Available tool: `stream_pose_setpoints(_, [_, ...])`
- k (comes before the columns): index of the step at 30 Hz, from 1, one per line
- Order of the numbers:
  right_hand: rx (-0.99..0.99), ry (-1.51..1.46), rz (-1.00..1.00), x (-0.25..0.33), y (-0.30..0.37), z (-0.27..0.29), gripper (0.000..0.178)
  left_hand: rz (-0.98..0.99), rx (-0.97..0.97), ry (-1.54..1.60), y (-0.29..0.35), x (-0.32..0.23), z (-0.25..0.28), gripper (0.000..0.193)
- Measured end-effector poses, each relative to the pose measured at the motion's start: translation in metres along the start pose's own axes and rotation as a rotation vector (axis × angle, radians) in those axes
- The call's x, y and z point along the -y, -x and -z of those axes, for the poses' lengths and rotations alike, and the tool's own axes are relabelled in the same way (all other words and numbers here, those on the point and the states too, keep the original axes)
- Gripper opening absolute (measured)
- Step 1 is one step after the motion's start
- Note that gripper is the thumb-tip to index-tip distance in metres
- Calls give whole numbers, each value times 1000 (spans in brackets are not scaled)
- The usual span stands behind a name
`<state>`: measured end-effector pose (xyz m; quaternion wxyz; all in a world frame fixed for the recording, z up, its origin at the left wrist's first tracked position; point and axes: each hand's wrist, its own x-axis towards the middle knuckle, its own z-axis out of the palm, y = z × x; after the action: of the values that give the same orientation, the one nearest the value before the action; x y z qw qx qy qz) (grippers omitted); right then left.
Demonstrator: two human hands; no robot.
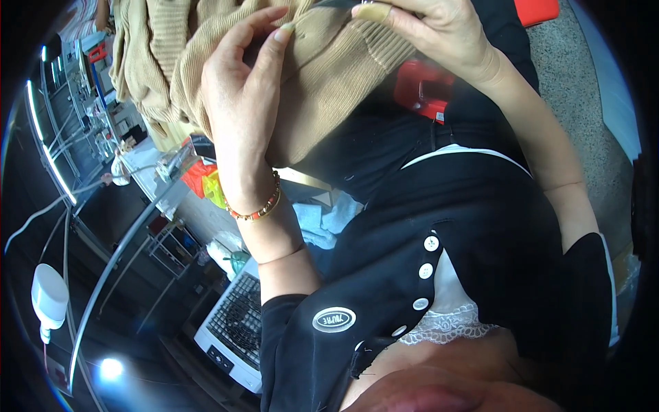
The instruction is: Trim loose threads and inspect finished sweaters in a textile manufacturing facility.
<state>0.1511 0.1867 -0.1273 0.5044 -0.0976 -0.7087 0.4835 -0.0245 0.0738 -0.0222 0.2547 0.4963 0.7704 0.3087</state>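
A tan knit garment (329,82) with a ribbed band lies spread across my lap and runs up to the top edge. My left hand (244,89), wearing a beaded bracelet (257,206), pinches the knit between thumb and forefinger. Just to its right, my right hand (439,31) is closed over the ribbed band (384,44). A tan wrap (374,12) covers its thumb tip. Whatever sits between the right fingertips is too small and too near the picture's edge to make out. Dark cloth shows beneath the knit between the two hands.
More tan knitwear (154,55) is heaped at upper left. Beside my left forearm are red and yellow bags (206,180) and blue cloth (322,218). An air cooler (237,326) stands at lower left, near a bent metal pole (113,257). A red object (422,89) lies beyond my lap.
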Motion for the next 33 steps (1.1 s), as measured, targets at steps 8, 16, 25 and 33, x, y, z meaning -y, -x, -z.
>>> stream_pose_setpoints(8, [-247, 88, -186, -12, 6, 37, 31, -141, 14, -430, -29, -27, -9, 24])
stream_pose_setpoints(16, [-225, 114, -202, -6, 14, 35, 33, -492, 380, -1033, -78, -11, -25, 33])
stream_pose_setpoints(25, [-87, 122, -153, -12, 23, 24, 33, 17, 509, -380, -91, 18, -18, 29])
stream_pose_setpoints(33, [-59, 225, -96, -21, 29, 24, 35, 252, 474, -48, -89, 11, -22, 25])
